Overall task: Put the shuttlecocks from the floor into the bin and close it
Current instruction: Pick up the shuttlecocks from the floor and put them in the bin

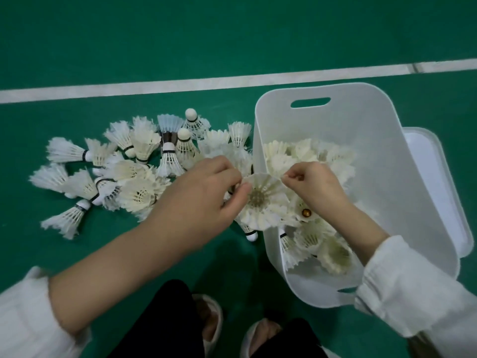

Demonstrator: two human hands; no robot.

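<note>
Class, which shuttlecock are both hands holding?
The shuttlecock at the bin wall, feathers opening toward the camera: left hand and right hand pinch its rim; the others lie loose.

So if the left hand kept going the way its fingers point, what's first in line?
The shuttlecock that the left hand pinches; beyond it, probably the right hand, above the bin wall. Depth is unclear.
</note>
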